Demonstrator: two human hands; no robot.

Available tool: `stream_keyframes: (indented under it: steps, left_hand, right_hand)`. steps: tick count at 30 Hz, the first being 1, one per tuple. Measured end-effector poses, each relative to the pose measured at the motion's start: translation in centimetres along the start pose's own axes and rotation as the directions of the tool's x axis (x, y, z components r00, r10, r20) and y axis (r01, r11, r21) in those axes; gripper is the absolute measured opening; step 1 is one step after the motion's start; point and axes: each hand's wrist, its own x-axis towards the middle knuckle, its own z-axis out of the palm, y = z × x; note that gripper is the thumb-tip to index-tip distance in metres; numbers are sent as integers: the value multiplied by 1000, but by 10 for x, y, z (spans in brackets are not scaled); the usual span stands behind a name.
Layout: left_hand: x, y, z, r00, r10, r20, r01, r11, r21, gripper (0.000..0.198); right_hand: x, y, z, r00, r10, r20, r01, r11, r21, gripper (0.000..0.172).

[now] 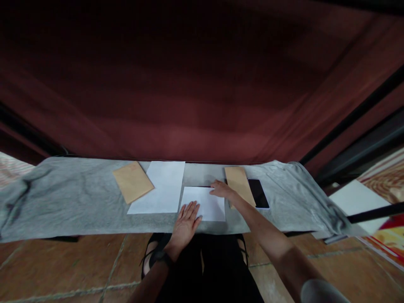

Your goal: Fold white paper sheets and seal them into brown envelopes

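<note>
A folded sheet of white paper (205,203) lies on the grey cloth in front of me. My left hand (187,223) rests flat on its lower left part, fingers stretched out. At the sheet's upper right edge is my right hand (220,189), with its fingers bent toward the fold; whether they pinch the paper is too small to tell. To the left lies a larger white sheet (164,185), partly covered by a brown envelope (133,181). Another brown envelope (240,183) lies right of my right hand, partly hidden by my forearm.
A dark-screened phone (258,193) lies beside the right envelope. Grey cloth (78,193) covers the narrow table. Behind it hangs a dark red curtain (195,105). A black bar (375,212) and a white board (353,200) are at the right, above the tiled floor (78,265).
</note>
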Motion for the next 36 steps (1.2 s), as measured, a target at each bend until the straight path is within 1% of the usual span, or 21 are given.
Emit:
stream_keyframes:
  steps: [2, 5, 7, 9, 11, 13, 14, 15, 17, 18, 19, 20, 21, 22, 23, 25, 28, 31, 32, 34, 36]
  left_hand:
    - [-3, 13, -7, 1000, -17, -23, 18, 1000, 3, 60]
    - [-3, 41, -20, 997, -53, -62, 53, 999, -6, 79]
    - [2, 63, -29, 987, -119, -110, 116, 993, -33, 86]
    - [9, 82, -39, 979, -138, -153, 126, 988, -86, 91]
    - [15, 96, -50, 969, -147, -199, 109, 976, -188, 93]
    - [21, 104, -60, 943, -228, -242, 122, 914, -386, 89]
    - [24, 106, -66, 925, -294, -242, 131, 843, -522, 83]
    - [28, 107, -71, 899, -377, -222, 141, 731, -667, 74]
    - [34, 105, -83, 816, -569, -99, 160, 387, -908, 57]
    - [37, 104, -89, 754, -656, -4, 154, 182, -971, 52]
    - [38, 102, -95, 691, -716, 100, 133, -10, -991, 51]
    - [39, 99, -100, 640, -744, 190, 100, -165, -981, 50]
    - [39, 96, -104, 605, -752, 261, 68, -278, -958, 49]
    - [38, 92, -107, 593, -743, 311, 45, -355, -934, 48]
    - [37, 89, -107, 590, -730, 347, 32, -407, -913, 46]
    - [32, 83, -104, 590, -697, 407, 44, -476, -878, 39]
    - [27, 76, -91, 596, -637, 489, 95, -549, -830, 31]
    - [27, 71, -78, 591, -583, 557, 131, -612, -780, 28]
    - [27, 70, -74, 589, -572, 572, 139, -625, -768, 27]
    - [28, 66, -67, 571, -584, 577, 167, -606, -778, 25]
    - [27, 60, -59, 520, -635, 571, 236, -535, -811, 21]
  right_hand:
    - [-11, -3, -10, 1000, -14, 25, 12, 997, 73, 14]
    - [-30, -11, -28, 997, -52, 57, 39, 977, 208, 10]
    - [-43, -18, -41, 995, -79, 57, 58, 952, 301, 11]
    - [-56, -26, -51, 995, -91, 32, 73, 927, 369, 13]
    - [-68, -33, -61, 996, -87, -22, 87, 886, 456, 16]
    - [-79, -41, -68, 995, -74, -73, 103, 787, 608, 20]
    - [-83, -44, -71, 994, -73, -86, 112, 713, 693, 24]
    - [-87, -46, -72, 993, -74, -91, 117, 629, 768, 30]
    - [-94, -48, -70, 990, -69, -119, 138, 485, 863, 45]
    - [-96, -47, -65, 985, -34, -169, 167, 435, 885, 51]
    - [-99, -46, -57, 972, 32, -234, 202, 400, 894, 55]
    - [-101, -43, -47, 942, 130, -311, 243, 377, 894, 56]
    - [-103, -40, -34, 891, 252, -377, 264, 388, 883, 55]
    - [-105, -37, -19, 847, 365, -387, 234, 397, 888, 57]
    - [-107, -33, -4, 825, 454, -337, 172, 366, 915, 62]
    - [-112, -27, 26, 845, 473, -251, 103, 316, 943, 66]
    - [-118, -22, 59, 918, 379, -121, 32, 231, 972, 55]
    - [-118, -20, 74, 962, 273, -7, -30, 132, 991, 45]
    - [-117, -19, 76, 960, 279, -16, -22, 131, 991, 43]
    - [-112, -16, 77, 935, 343, -93, 27, 192, 981, 42]
    - [-107, -11, 76, 896, 408, -174, 61, 276, 959, 41]
